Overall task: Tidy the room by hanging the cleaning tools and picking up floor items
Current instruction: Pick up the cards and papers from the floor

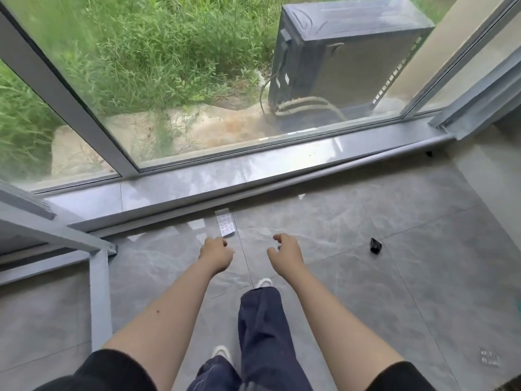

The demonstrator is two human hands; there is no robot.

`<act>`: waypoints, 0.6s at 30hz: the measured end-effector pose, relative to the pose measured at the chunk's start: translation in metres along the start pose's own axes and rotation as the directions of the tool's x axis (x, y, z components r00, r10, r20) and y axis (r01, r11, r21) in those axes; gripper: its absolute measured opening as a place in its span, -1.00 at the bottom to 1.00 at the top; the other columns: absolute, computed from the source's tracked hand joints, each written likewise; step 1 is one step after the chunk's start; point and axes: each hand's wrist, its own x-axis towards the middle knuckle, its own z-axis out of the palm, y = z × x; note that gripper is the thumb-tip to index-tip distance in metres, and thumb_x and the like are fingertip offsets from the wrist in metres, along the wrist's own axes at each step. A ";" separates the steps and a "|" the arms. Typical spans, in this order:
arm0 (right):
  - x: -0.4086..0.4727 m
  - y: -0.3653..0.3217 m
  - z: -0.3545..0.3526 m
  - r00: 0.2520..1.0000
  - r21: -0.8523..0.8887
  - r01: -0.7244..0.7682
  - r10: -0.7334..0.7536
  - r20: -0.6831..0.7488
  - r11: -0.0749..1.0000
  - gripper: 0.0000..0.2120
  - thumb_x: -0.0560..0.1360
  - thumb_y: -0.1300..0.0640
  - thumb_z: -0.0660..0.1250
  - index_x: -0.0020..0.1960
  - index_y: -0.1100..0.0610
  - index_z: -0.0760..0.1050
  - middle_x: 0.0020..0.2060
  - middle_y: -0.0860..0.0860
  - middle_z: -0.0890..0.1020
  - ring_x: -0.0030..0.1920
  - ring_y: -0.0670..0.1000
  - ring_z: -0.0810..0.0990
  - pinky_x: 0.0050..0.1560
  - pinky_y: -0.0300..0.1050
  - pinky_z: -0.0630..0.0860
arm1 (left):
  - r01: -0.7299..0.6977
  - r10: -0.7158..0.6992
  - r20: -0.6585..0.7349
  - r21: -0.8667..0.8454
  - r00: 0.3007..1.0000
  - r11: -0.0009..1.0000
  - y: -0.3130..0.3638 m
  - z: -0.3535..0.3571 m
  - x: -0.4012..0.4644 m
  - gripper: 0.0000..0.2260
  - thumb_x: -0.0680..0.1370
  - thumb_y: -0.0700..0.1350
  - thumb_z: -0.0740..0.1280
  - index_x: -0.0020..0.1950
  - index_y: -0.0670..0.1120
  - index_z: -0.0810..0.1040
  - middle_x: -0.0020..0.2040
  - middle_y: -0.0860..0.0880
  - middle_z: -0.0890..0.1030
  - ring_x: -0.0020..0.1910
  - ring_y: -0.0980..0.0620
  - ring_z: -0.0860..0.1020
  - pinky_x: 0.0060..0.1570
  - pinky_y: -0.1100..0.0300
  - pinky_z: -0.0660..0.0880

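A small white sheet with rows of red dots [225, 225] lies on the grey tiled floor near the window sill. My left hand [217, 253] reaches toward it with fingers curled, its tips just below the sheet's lower edge; whether they touch it is unclear. To the right, my right hand [284, 253] hovers with its fingers loosely apart and nothing in it. Further right on the tiles lies a small black object [375, 245]. Near the lower right corner lies a silver blister pack [489, 360].
A large window [197, 80] with a glossy grey sill [253, 167] fills the far side. A grey metal frame [98, 292] stands at the left. My legs in dark trousers and white shoes [265, 282] are below the hands. Outside are grass and a dark unit.
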 end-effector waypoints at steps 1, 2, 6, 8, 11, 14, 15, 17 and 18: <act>0.016 -0.003 -0.001 1.000 0.007 -0.008 0.008 0.017 1.000 -0.59 0.53 0.21 0.18 0.37 0.20 0.33 0.35 0.11 0.37 0.22 0.07 0.48 0.17 -0.13 0.40 | 0.015 -0.015 0.006 -0.003 1.000 1.000 0.005 -0.003 0.013 -0.64 0.57 -0.17 0.16 0.37 -0.17 0.39 0.41 -0.18 0.29 0.36 -0.19 0.34 0.31 0.00 0.38; 0.037 -0.007 -0.002 1.000 0.014 -0.014 0.014 0.028 1.000 -0.59 0.52 0.21 0.18 0.37 0.20 0.34 0.35 0.11 0.37 0.22 0.07 0.49 0.17 -0.13 0.40 | 0.022 -0.022 0.007 0.003 1.000 1.000 0.012 -0.007 0.033 -0.64 0.57 -0.18 0.15 0.37 -0.17 0.39 0.41 -0.18 0.29 0.36 -0.19 0.34 0.31 0.01 0.38; 0.097 -0.018 -0.003 0.996 0.023 -0.041 0.039 0.079 0.999 -0.59 0.52 0.22 0.18 0.37 0.20 0.35 0.36 0.11 0.39 0.22 0.07 0.49 0.13 -0.17 0.39 | 0.024 -0.024 0.022 0.016 0.999 1.000 0.032 -0.016 0.095 -0.63 0.57 -0.19 0.14 0.38 -0.17 0.38 0.43 -0.17 0.28 0.34 -0.17 0.36 0.19 0.08 0.40; 0.127 -0.020 0.001 0.994 0.028 -0.054 0.051 0.099 0.998 -0.60 0.52 0.23 0.16 0.36 0.19 0.35 0.36 0.09 0.38 0.11 0.03 0.50 0.08 -0.19 0.38 | 0.021 -0.021 0.029 0.002 0.999 1.000 0.036 -0.018 0.127 -0.64 0.57 -0.20 0.14 0.37 -0.17 0.38 0.42 -0.16 0.30 0.33 -0.15 0.38 0.14 0.10 0.40; 0.169 -0.022 0.018 0.991 0.028 -0.078 0.075 0.111 0.997 -0.60 0.52 0.25 0.15 0.36 0.17 0.35 0.34 0.08 0.38 -0.01 -0.03 0.45 0.03 -0.20 0.38 | 0.022 -0.022 0.061 0.007 0.998 1.000 0.032 -0.018 0.176 -0.65 0.56 -0.21 0.15 0.34 -0.17 0.42 0.39 -0.18 0.35 0.30 -0.15 0.42 0.14 0.13 0.39; 0.205 -0.018 0.047 0.988 0.035 -0.109 0.104 0.118 0.993 -0.61 0.52 0.24 0.15 0.35 0.17 0.36 0.38 0.11 0.35 -0.03 -0.04 0.46 0.03 -0.18 0.41 | 0.015 -0.017 0.091 0.025 0.996 1.000 0.021 -0.012 0.226 -0.65 0.55 -0.24 0.16 0.34 -0.17 0.43 0.37 -0.19 0.41 0.28 -0.15 0.45 0.20 0.13 0.39; 0.217 -0.016 0.058 0.986 0.038 -0.117 0.111 0.126 0.992 -0.61 0.52 0.24 0.16 0.35 0.17 0.36 0.39 0.11 0.34 -0.04 -0.04 0.46 0.04 -0.17 0.43 | 0.019 -0.023 0.097 0.033 0.995 0.999 0.016 -0.009 0.244 -0.64 0.55 -0.23 0.16 0.35 -0.16 0.42 0.38 -0.19 0.41 0.29 -0.15 0.44 0.20 0.13 0.38; 0.239 -0.011 0.077 0.982 0.044 -0.137 0.129 0.140 0.990 -0.61 0.52 0.25 0.15 0.34 0.16 0.36 0.37 0.09 0.35 0.02 0.00 0.49 0.09 -0.16 0.43 | 0.020 -0.027 0.103 0.064 0.994 0.998 0.008 -0.004 0.279 -0.63 0.56 -0.22 0.16 0.38 -0.14 0.40 0.39 -0.19 0.40 0.31 -0.15 0.44 0.22 0.11 0.39; 0.252 -0.005 0.093 0.977 0.031 -0.155 0.148 0.152 0.987 -0.61 0.53 0.25 0.14 0.34 0.16 0.37 0.36 0.08 0.35 0.07 0.03 0.51 0.12 -0.15 0.42 | 0.034 -0.042 0.111 0.074 0.993 0.997 -0.001 0.003 0.299 -0.62 0.56 -0.21 0.16 0.39 -0.14 0.39 0.39 -0.19 0.40 0.32 -0.15 0.44 0.22 0.11 0.39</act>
